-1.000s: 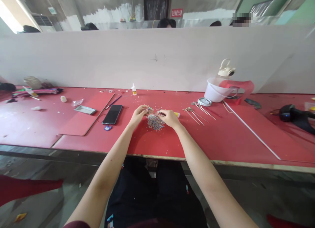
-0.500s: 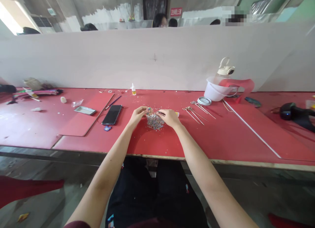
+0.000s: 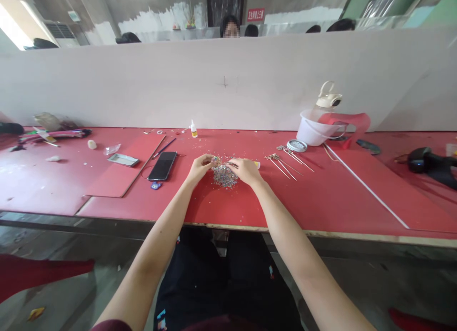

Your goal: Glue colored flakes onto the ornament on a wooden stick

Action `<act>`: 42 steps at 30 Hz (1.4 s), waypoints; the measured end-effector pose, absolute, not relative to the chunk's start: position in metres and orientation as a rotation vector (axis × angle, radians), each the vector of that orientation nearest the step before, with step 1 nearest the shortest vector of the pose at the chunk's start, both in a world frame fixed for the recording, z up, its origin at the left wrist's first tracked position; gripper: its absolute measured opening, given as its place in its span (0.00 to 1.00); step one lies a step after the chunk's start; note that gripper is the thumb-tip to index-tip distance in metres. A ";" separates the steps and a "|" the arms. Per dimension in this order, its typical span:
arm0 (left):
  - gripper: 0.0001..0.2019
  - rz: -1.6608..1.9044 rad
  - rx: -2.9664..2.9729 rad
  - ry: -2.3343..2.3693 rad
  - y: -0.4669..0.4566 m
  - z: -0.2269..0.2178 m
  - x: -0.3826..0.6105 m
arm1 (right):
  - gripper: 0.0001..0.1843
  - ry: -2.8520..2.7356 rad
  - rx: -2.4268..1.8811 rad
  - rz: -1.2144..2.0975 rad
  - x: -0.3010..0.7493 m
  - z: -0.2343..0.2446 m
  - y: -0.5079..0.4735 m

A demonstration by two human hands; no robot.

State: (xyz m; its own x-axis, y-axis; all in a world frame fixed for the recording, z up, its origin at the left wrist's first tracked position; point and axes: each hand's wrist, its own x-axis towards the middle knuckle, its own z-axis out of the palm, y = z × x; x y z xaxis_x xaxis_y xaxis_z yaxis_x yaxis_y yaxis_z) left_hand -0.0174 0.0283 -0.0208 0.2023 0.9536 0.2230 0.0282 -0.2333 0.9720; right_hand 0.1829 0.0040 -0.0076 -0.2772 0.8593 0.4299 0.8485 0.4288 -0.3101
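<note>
My left hand (image 3: 202, 167) pinches a small glittering, multicoloured ornament (image 3: 215, 160) at its fingertips, just above the back left of a loose pile of tiny sparkling stones (image 3: 224, 177). Facing it from the other side, my right hand (image 3: 246, 170) is closed on a thin dark tool, apparently tweezers (image 3: 233, 165), whose tip points toward the ornament. Fingers hide most of both held things. Partly behind the right hand lies a small yellow and white object (image 3: 257, 165). Several metal hairpins with decorated heads (image 3: 280, 162) rest to the right.
Left of the pile are a phone (image 3: 163, 166), a blue tag (image 3: 156, 185), a pen (image 3: 164, 148) and a grey tray (image 3: 123, 160). A glue bottle (image 3: 193, 130) stands behind. A white bucket (image 3: 310, 130) and round tin (image 3: 296, 145) sit right, before a white partition (image 3: 143, 88).
Both hands stay nearly in place, with a slight shift of the ornament in my left fingers. Beyond the partition, people's heads have moved.
</note>
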 end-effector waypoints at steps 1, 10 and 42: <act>0.18 1.198 1.502 0.982 0.028 -0.021 -0.017 | 0.15 -2.149 -1.440 0.022 0.183 -0.007 0.004; 0.17 1.200 1.479 1.028 0.027 -0.018 -0.018 | 0.17 -2.122 -1.524 0.011 0.185 -0.001 0.000; 0.11 1.175 1.578 1.080 0.036 -0.028 -0.022 | 0.17 -2.146 -1.520 0.001 0.183 -0.005 0.002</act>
